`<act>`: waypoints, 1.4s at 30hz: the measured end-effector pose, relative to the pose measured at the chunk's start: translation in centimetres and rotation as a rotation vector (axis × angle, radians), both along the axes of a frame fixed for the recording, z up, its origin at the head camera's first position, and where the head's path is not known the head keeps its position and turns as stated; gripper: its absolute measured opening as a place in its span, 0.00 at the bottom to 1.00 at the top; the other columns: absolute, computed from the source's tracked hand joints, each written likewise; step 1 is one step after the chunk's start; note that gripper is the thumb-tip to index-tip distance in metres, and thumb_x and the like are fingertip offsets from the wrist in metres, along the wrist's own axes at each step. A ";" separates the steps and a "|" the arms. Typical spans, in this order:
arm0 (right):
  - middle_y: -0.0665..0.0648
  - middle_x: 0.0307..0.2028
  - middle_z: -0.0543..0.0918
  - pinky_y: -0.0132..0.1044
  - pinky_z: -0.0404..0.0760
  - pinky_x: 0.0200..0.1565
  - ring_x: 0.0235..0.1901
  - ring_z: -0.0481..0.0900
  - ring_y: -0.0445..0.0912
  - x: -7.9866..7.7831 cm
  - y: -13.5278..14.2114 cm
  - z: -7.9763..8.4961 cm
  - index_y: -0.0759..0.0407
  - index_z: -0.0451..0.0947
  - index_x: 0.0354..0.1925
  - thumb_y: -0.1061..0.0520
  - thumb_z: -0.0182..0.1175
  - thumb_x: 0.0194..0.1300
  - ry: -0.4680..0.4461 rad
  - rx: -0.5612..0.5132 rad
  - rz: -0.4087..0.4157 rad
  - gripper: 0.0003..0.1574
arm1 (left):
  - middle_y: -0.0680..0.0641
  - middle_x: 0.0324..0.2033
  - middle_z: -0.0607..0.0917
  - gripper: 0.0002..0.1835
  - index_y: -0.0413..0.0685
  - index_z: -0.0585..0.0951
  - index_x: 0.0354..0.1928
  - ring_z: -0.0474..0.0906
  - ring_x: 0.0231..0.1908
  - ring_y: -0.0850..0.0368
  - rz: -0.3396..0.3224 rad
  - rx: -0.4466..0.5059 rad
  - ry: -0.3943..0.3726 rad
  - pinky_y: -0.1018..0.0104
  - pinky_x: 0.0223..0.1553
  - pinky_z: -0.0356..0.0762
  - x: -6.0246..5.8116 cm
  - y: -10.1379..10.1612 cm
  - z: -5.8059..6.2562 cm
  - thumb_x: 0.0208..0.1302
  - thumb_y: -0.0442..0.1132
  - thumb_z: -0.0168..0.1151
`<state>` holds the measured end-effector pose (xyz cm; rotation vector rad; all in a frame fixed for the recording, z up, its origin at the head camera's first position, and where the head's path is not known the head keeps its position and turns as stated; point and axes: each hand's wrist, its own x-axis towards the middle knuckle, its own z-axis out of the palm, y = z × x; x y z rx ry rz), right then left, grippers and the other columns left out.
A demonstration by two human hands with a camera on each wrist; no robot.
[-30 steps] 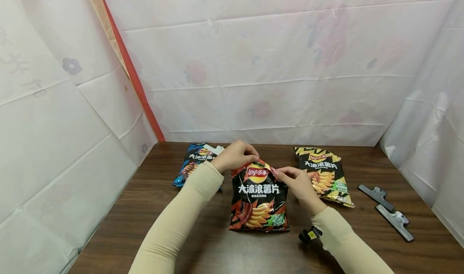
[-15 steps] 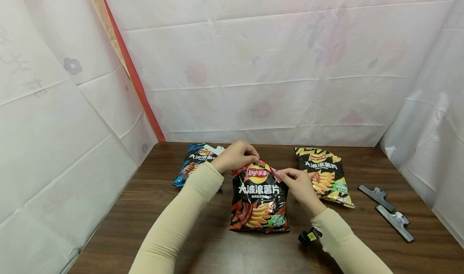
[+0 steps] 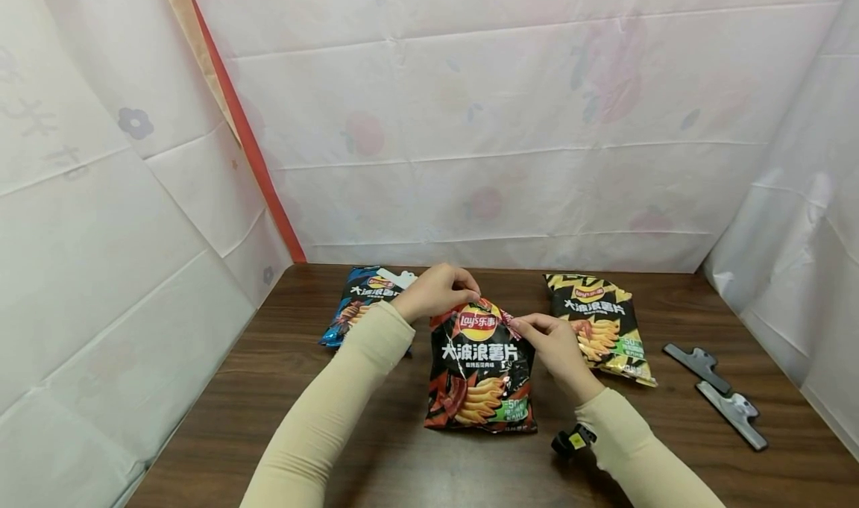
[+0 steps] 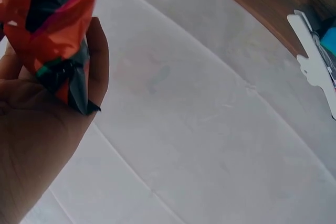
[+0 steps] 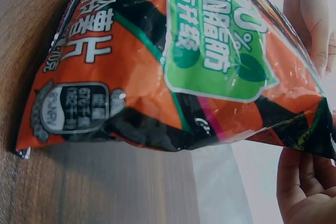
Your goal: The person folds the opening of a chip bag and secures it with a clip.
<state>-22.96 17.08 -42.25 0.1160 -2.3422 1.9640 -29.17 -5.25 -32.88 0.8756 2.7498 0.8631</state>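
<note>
The left hand pinches the top edge of the red bag, and the right hand pinches its top right corner. The bag is at the middle of the table, top held up, bottom edge on the wood. Table surface stretches from that bottom edge toward the person, and another strip separates the bag's top from the back sheet. Just left, partly behind the left arm, lies the blue bag, a white clip across its top. The yellow bag lies just beyond the right hand. Farther right, near the table's right edge, a dark clip and a grey clip lie end to end, slanted.
</note>
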 end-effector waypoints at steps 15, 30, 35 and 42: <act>0.47 0.37 0.87 0.31 0.78 0.44 0.38 0.80 0.36 0.3 0.1 0.0 0.65 0.85 0.44 0.47 0.63 0.67 0.004 0.023 0.009 0.22 | 0.52 0.35 0.88 0.09 0.53 0.87 0.42 0.78 0.28 0.60 -0.046 0.030 -0.052 0.67 0.32 0.74 -0.3 -1.3 -0.2 0.68 0.46 0.62; 0.55 0.42 0.88 0.30 0.78 0.43 0.38 0.81 0.35 0.5 0.4 0.2 0.63 0.86 0.46 0.46 0.65 0.65 -0.015 0.034 -0.002 0.22 | 0.51 0.37 0.88 0.08 0.51 0.87 0.42 0.80 0.31 0.63 -0.021 0.008 0.007 0.67 0.37 0.77 -0.1 -0.9 -0.1 0.68 0.43 0.62; 0.55 0.43 0.88 0.31 0.78 0.44 0.39 0.81 0.35 0.5 0.6 0.4 0.62 0.85 0.48 0.46 0.65 0.65 -0.018 0.036 0.007 0.23 | 0.51 0.37 0.88 0.08 0.51 0.87 0.42 0.79 0.31 0.63 -0.012 0.010 0.023 0.66 0.36 0.77 -0.1 -0.8 -0.1 0.68 0.43 0.62; 0.54 0.43 0.88 0.32 0.79 0.46 0.40 0.82 0.37 0.5 0.8 0.3 0.60 0.85 0.49 0.45 0.67 0.63 -0.018 0.040 0.025 0.24 | 0.51 0.36 0.88 0.08 0.51 0.88 0.43 0.80 0.30 0.61 -0.002 0.009 0.031 0.66 0.37 0.77 -0.1 -0.7 -0.3 0.68 0.43 0.63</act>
